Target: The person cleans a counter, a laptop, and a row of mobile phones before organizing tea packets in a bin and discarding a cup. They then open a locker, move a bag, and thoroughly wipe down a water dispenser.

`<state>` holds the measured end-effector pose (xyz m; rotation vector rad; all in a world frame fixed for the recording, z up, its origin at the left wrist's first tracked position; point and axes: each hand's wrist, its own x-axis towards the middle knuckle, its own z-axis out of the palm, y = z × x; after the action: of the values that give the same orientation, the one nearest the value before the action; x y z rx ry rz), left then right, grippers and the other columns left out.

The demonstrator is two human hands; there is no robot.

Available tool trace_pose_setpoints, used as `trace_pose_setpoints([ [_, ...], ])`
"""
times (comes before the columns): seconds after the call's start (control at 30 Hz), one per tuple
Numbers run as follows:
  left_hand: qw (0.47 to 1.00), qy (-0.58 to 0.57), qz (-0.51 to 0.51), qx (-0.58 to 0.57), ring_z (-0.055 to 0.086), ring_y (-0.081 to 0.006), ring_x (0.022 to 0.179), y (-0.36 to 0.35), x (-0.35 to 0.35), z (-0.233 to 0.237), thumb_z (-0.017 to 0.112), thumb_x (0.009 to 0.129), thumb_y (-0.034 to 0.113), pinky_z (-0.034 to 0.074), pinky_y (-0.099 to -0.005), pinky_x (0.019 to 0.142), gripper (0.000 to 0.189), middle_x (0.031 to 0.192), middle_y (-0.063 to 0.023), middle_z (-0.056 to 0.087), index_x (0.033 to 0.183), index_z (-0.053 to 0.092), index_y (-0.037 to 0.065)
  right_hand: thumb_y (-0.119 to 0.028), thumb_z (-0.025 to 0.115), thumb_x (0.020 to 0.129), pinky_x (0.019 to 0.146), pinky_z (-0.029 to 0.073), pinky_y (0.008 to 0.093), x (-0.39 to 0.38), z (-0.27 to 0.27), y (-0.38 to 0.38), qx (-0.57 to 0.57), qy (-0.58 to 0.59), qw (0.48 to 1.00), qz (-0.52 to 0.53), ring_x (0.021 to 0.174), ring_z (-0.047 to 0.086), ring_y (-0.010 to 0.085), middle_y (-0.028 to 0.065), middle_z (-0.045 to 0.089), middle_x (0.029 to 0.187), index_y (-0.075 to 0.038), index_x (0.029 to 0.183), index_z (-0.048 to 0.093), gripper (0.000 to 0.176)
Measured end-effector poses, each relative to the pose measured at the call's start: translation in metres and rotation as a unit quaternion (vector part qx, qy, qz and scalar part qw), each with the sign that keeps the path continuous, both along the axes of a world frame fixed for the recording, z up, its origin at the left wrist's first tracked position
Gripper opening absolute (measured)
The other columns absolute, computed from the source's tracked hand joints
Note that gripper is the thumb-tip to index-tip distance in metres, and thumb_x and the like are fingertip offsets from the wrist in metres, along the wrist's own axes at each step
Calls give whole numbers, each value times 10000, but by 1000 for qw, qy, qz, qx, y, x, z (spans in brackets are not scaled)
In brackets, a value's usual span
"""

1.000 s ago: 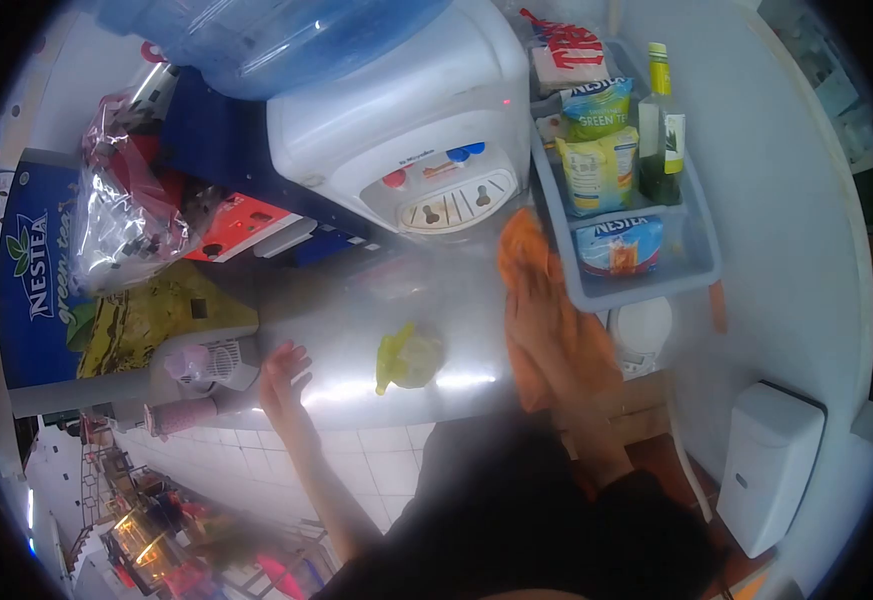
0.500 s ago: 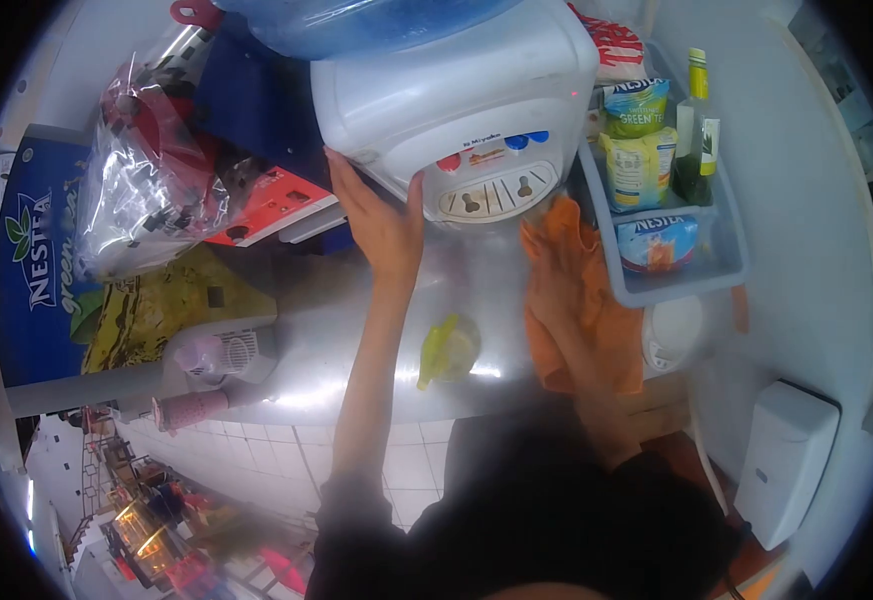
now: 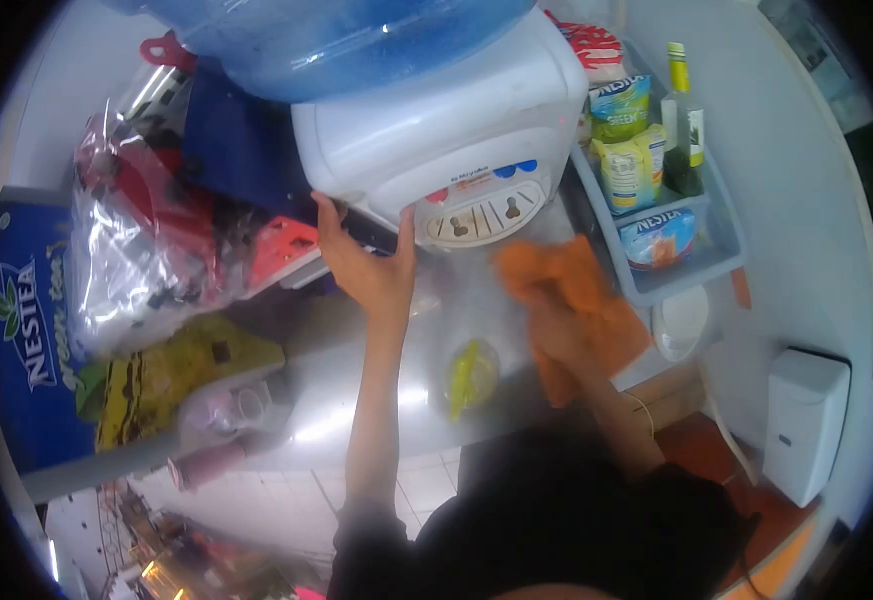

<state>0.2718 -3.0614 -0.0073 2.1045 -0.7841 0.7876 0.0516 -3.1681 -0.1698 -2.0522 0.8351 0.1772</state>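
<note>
A white tabletop water dispenser (image 3: 436, 125) with a blue water jug (image 3: 356, 50) on top stands at the back of the counter. My left hand (image 3: 366, 275) grips its lower left front corner, fingers along the side and thumb on the front. An orange cloth (image 3: 596, 315) is bunched under my right hand (image 3: 559, 330) on the counter, right of the drip tray (image 3: 484, 215). The right fingers are blurred and partly hidden by the cloth. Between my forearms sits what looks like a spray bottle with a yellow-green head (image 3: 468, 375).
At right, a grey-blue bin (image 3: 726, 255) holds drink-mix pouches and a glass bottle (image 3: 684, 150). A round white object (image 3: 680, 322) lies below it. Plastic-wrapped items (image 3: 146, 240), a yellow bag (image 3: 181, 365) and a pink-topped container (image 3: 221, 410) crowd the left side.
The cloth has been drawn left and away from the bin by my right hand, bunching up more. My left hand stays at the dispenser's corner. The whole view has shifted slightly.
</note>
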Motion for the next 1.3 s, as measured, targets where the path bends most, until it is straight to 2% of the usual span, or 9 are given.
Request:
trace_pose_setpoints([
  [0.07, 1000, 12, -15, -16, 582, -318, 1085, 1, 2, 2, 861, 695, 230, 457, -385, 892, 968, 1369, -232, 463, 1441, 312, -52, -68, 417, 922, 1087, 365, 435, -14, 10, -22, -354, -169, 918, -56, 1371, 351, 354, 118, 420, 1470, -125, 1459, 304, 552],
  [0.2, 999, 34, -22, -20, 615, -312, 1076, 3, 6, 4, 864, 700, 234, 484, -371, 860, 939, 1380, -213, 472, 1429, 338, -39, -58, 424, 916, 1086, 363, 436, 50, 3, -60, -314, -131, 932, -129, 1367, 339, 392, 192, 361, 1490, -68, 1466, 278, 569],
  [0.27, 999, 46, -23, -10, 616, -309, 1076, 7, 3, 4, 862, 705, 231, 489, -368, 855, 934, 1383, -213, 470, 1430, 337, -36, -45, 436, 909, 1089, 352, 451, 70, 18, -70, -55, -83, 967, -234, 1375, 320, 410, 243, 294, 1510, -22, 1469, 242, 593],
  [0.37, 998, 57, -27, -22, 624, -304, 1064, 3, 2, 9, 859, 712, 220, 498, -355, 834, 915, 1377, -214, 480, 1426, 345, -32, -41, 415, 914, 1046, 382, 481, 34, -17, -28, -296, -174, 923, -171, 1297, 395, 466, 264, 376, 1454, -35, 1471, 222, 589],
  [0.47, 995, 72, -41, -48, 636, -305, 1040, 4, -1, 11, 862, 710, 214, 501, -342, 819, 891, 1359, -213, 498, 1410, 367, -30, -55, 426, 916, 1003, 415, 496, 16, -2, -17, -360, -232, 898, -99, 1247, 438, 486, 277, 406, 1426, -62, 1484, 195, 613],
  [0.57, 993, 82, -43, -70, 644, -301, 1025, 1, -3, 9, 866, 705, 214, 502, -350, 832, 851, 1349, -207, 512, 1376, 402, -30, -60, 429, 923, 1030, 396, 492, 47, -16, -53, -134, -201, 959, -150, 1287, 411, 470, 266, 404, 1434, -90, 1505, 166, 639],
  [0.9, 995, 80, -23, -54, 642, -285, 1035, -2, -4, 8, 826, 751, 187, 495, -373, 892, 790, 1400, -172, 469, 1376, 385, -10, -46, 452, 942, 1028, 380, 473, -7, -5, 8, -256, -259, 926, -95, 1245, 461, 446, 266, 443, 1391, 4, 1393, 344, 466],
  [1.07, 963, 192, -123, -145, 627, -298, 1099, 22, 7, -27, 745, 834, 104, 506, -368, 898, 674, 1329, -202, 540, 1390, 384, -20, -15, 495, 929, 1028, 365, 475, 79, 6, -31, -249, -429, 819, -290, 1200, 485, 442, 290, 487, 1292, 34, 1343, 393, 430],
  [1.3, 960, 257, -104, -30, 640, -291, 1098, 19, 5, -66, 752, 839, 148, 517, -375, 928, 516, 1184, -259, 625, 1230, 490, -62, 0, 545, 870, 1005, 395, 491, 147, 9, 28, -293, -407, 863, -68, 1175, 513, 422, 256, 561, 1230, 13, 1289, 457, 428],
])
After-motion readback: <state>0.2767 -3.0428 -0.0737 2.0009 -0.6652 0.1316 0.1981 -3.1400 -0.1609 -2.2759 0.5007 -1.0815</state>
